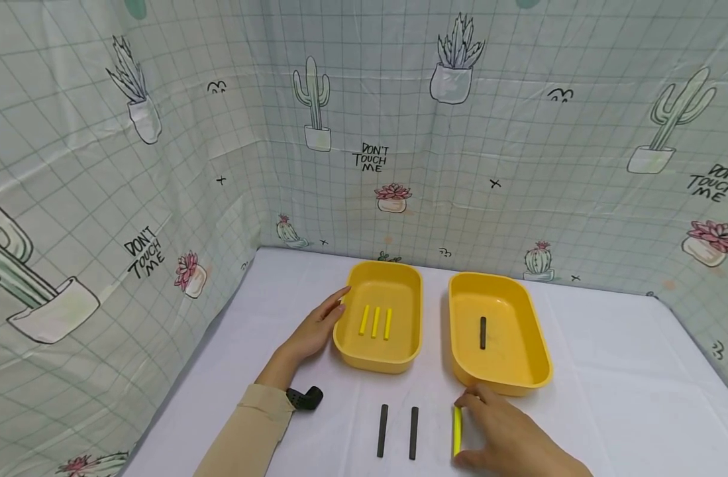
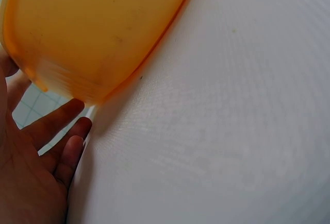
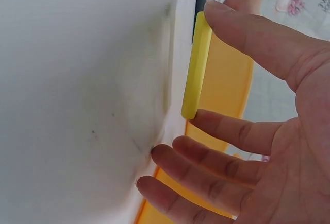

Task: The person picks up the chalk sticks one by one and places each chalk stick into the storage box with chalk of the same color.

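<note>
My right hand [image 1: 507, 434] pinches a yellow stick [image 1: 457, 430] end to end, thumb on one end and index fingertip on the other. In the right wrist view the stick [image 3: 197, 67] appears just off the white table, the other fingers spread beside it. My left hand [image 1: 316, 331] rests with relaxed fingers against the left side of the left yellow tray [image 1: 380, 364]. In the left wrist view its fingertips [image 2: 76, 104] are at the tray's outer wall. Three yellow sticks [image 1: 375, 322] lie inside that tray.
The right yellow tray [image 1: 501, 386] holds one black stick [image 1: 483, 332]. Two black sticks, one left [image 1: 383, 430] and one right [image 1: 414, 432], lie on the white tablecloth [image 1: 340, 424] in front of the trays. A cactus-print curtain [image 1: 495, 146] borders the table behind and at the sides.
</note>
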### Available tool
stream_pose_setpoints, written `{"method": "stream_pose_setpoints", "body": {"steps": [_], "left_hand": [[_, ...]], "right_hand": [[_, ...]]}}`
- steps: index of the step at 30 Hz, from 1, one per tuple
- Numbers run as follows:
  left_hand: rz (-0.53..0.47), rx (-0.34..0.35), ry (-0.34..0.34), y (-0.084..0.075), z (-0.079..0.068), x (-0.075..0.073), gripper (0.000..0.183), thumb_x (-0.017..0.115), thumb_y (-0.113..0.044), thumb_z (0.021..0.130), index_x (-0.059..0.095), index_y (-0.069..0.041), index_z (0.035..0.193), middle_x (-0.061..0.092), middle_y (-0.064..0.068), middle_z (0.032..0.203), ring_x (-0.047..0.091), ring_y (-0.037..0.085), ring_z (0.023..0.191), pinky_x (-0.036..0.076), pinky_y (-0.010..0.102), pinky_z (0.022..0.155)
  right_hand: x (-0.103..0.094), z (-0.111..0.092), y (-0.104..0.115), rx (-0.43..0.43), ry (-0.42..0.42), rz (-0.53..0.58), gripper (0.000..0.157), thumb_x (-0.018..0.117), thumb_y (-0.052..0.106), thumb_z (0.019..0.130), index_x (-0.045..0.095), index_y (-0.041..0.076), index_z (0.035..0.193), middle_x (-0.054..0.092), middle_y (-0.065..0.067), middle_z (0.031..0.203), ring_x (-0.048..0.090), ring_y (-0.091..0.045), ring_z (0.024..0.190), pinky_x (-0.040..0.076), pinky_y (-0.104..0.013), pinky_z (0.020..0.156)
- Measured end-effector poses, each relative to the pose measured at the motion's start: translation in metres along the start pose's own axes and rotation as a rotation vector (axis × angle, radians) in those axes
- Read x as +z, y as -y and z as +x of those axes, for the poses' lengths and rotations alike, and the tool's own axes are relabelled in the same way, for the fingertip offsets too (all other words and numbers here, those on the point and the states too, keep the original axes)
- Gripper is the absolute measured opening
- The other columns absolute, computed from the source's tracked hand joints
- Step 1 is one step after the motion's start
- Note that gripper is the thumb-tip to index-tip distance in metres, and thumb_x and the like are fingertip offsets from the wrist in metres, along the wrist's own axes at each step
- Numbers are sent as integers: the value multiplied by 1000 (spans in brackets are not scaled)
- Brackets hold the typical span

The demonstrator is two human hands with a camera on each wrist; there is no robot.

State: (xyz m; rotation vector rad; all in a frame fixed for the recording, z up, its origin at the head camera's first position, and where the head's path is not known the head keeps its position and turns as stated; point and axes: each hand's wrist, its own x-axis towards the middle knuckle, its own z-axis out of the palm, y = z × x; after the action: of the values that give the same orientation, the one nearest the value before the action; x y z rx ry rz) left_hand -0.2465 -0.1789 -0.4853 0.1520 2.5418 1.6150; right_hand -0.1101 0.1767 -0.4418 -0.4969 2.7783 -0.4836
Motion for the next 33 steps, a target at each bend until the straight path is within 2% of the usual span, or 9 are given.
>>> {"method": "stream_pose_setpoints", "body": {"steps": [5, 9, 14, 23, 33], "left_hand": [[-2, 1, 4, -1, 0, 0, 45, 43, -49, 110, 40, -51, 154, 34, -2, 169, 30, 30, 158, 21, 61, 128], [-1, 9, 5, -1, 1, 0, 45, 43, -47, 110, 40, -51, 155, 35, -1, 169, 30, 31, 158, 21, 61, 128], [0, 8, 0, 0, 0, 1, 45, 43, -47, 110, 40, -50, 155, 35, -1, 169, 31, 31, 158, 20, 61, 128], [3, 26, 4, 1, 1, 1, 46, 43, -48, 110, 40, -48, 156, 35, -1, 169, 31, 32, 158, 21, 61, 128], [-2, 29, 8, -1, -1, 1, 47, 44, -45, 111, 40, -46, 157, 35, 1, 169, 30, 32, 158, 19, 60, 129]], "right_hand": [[-2, -2, -1, -57, -47, -23, 71, 92, 58, 65, 65, 23, 120, 55, 15, 114, 55, -5, 94, 57, -36, 93], [-5, -1, 1, -54, -49, -9, 71, 91, 62, 65, 65, 25, 121, 56, 15, 115, 54, -4, 92, 57, -35, 91], [-11, 2, 8, -60, -41, 12, 76, 92, 61, 66, 66, 21, 124, 59, 9, 116, 55, -6, 91, 59, -37, 89], [-25, 6, 15, -112, -31, 85, 77, 86, 62, 74, 62, 16, 132, 64, 2, 124, 68, -16, 103, 60, -37, 83], [-45, 15, 29, -119, -57, 149, 76, 86, 61, 76, 62, 19, 134, 65, 3, 129, 65, -14, 109, 59, -36, 89]]}}
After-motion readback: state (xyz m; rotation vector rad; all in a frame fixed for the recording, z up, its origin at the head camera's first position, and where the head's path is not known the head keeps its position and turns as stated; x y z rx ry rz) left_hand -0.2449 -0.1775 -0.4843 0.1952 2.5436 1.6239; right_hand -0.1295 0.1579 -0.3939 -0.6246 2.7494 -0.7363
